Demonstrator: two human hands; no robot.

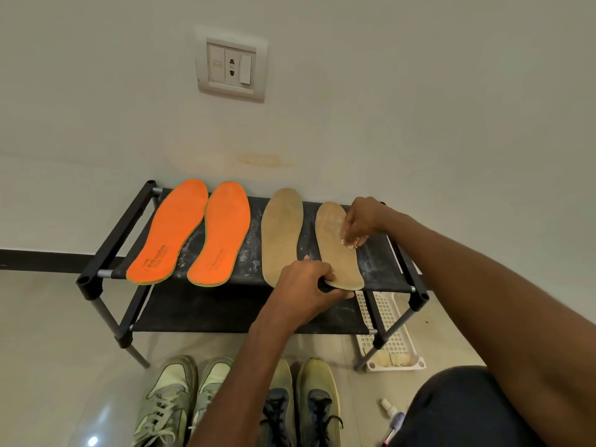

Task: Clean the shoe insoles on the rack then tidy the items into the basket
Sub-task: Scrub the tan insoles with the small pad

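Insoles on the rack (106, 240), tan pair right of the orange pair (193, 233).
Head view: left hand (306, 285) pinches the right tan insole's (337, 243) heel end; right hand (361, 221) grips a small pad (350, 242) on it. Likely light, floppy; steady the heel while wiping.

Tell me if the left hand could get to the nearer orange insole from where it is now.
Probably yes. The left hand holds the heel of a tan insole; it must let go first. The orange insole lies uncovered on the rack, with only the other tan insole between.
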